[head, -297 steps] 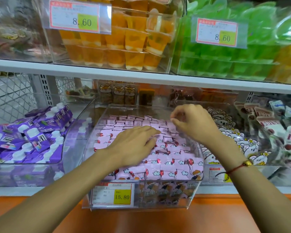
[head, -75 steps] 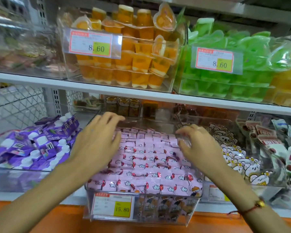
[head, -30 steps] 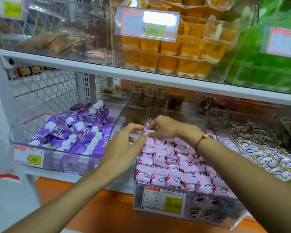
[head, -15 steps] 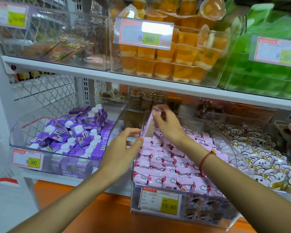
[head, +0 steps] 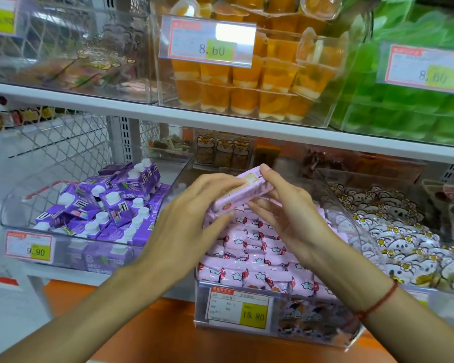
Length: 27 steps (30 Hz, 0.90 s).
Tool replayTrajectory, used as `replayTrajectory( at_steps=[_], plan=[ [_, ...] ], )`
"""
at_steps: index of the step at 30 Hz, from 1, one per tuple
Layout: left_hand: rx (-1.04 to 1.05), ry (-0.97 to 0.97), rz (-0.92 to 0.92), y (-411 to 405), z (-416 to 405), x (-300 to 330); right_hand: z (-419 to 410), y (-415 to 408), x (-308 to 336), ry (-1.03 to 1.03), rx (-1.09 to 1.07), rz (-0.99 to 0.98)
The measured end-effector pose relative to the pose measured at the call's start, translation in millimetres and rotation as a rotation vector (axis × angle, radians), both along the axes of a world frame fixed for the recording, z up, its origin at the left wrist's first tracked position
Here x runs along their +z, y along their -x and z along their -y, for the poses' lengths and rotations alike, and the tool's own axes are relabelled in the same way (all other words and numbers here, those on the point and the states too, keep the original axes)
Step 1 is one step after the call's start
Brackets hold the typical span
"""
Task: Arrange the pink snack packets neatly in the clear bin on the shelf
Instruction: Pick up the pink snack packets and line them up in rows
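Since half a second ago: both hands have come together above the bin, and the pink stack formerly pinched upright by the right hand alone now lies tilted between the two.

Item 1. Stack of pink plastic-wrapped snack packets (head: 243, 191), held in the air over the rear half of the bin, its right end higher than its left.
Item 2. Left hand (head: 192, 226): fingers curled over the stack's left end, thumb beneath; grip narrow, closed on the stack.
Item 3. Right hand (head: 286, 210): thumb on the stack's upper right end, fingers curved under it; likewise closed on the stack. Thin red cord bracelet (head: 378, 302) at the wrist.
Item 4. Clear rectangular plastic bin (head: 351, 231) on the lower white shelf, holding rows of loose pink snack packets with cloud prints (head: 260, 255). White-and-yellow price tag reading 15.80 (head: 239, 307) on its front wall.
Item 5. Clear bin to the left with small purple drink cartons with white caps (head: 102, 203); tag reading 9.90 (head: 29, 247).
Item 6. Clear bin to the right with white cartoon-animal snack packets (head: 404, 239).
Item 7. Upper white shelf (head: 142, 111): clear bin of orange jelly cups (head: 260, 87), tagged 8.60; beside it, on the right, green jelly cups (head: 404, 108), blurred.
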<state>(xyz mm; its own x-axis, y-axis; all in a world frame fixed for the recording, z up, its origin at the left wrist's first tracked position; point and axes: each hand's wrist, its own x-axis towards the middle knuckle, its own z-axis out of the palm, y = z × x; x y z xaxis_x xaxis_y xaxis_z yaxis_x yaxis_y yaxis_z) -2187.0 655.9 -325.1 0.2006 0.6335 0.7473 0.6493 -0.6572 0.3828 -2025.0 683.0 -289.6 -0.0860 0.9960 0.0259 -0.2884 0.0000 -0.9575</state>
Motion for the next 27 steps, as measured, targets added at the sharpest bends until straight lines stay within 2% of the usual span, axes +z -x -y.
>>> replayTrajectory(
  at_steps=[2, 4, 5, 6, 10, 12, 13, 15, 17, 19, 22, 25, 27],
  plan=[
    [-0.113, 0.236, 0.352, -1.2, -2.2, 3.6, -0.6, -4.0, 2.0, 0.034, 0.03, 0.015],
    [-0.261, 0.625, 0.833, -2.9, -3.5, 11.7, -2.2, -7.0, 4.9, 0.053, 0.009, 0.04],
    [-0.283, 0.753, 0.96, -2.9, -3.7, 14.7, -3.7, -8.2, 5.8, 0.049, -0.015, 0.065],
    [-0.275, 0.813, 1.001, -2.0, -4.5, 15.9, -5.5, -9.4, 5.7, 0.032, -0.039, 0.103],
    [-0.211, 0.807, 0.959, -1.9, -1.7, 17.6, -8.7, -7.9, 2.4, -0.092, -0.068, 0.303],
    [-0.21, 0.747, 0.899, -2.5, 1.4, 15.8, -6.8, -6.8, 0.9, -0.236, -0.04, 0.4],
    [-0.205, 0.698, 0.848, -2.9, 2.7, 14.8, -3.7, -6.8, 0.9, -0.371, -0.021, 0.474],
    [-0.208, 0.612, 0.744, -4.2, 5.3, 14.1, 2.1, -8.1, -0.3, -0.736, 0.044, 0.763],
    [-0.182, 0.553, 0.714, -6.3, 6.5, 12.9, 2.7, -8.9, -6.7, -0.944, 0.109, 1.017],
    [-0.127, 0.507, 0.695, -6.3, 5.5, 11.7, 0.4, -9.8, -12.5, -0.969, 0.099, 1.146],
    [-0.128, 0.501, 0.675, -4.6, 4.1, 11.2, -5.6, -12.5, -15.5, -1.093, -0.038, 1.279],
    [-0.158, 0.484, 0.702, -0.5, 1.7, 12.8, -13.3, -15.0, -14.7, -1.074, -0.122, 1.204],
    [-0.127, 0.434, 0.658, 1.3, -0.3, 10.5, -19.3, -13.3, -15.1, -0.964, -0.193, 1.131]
  ],
)
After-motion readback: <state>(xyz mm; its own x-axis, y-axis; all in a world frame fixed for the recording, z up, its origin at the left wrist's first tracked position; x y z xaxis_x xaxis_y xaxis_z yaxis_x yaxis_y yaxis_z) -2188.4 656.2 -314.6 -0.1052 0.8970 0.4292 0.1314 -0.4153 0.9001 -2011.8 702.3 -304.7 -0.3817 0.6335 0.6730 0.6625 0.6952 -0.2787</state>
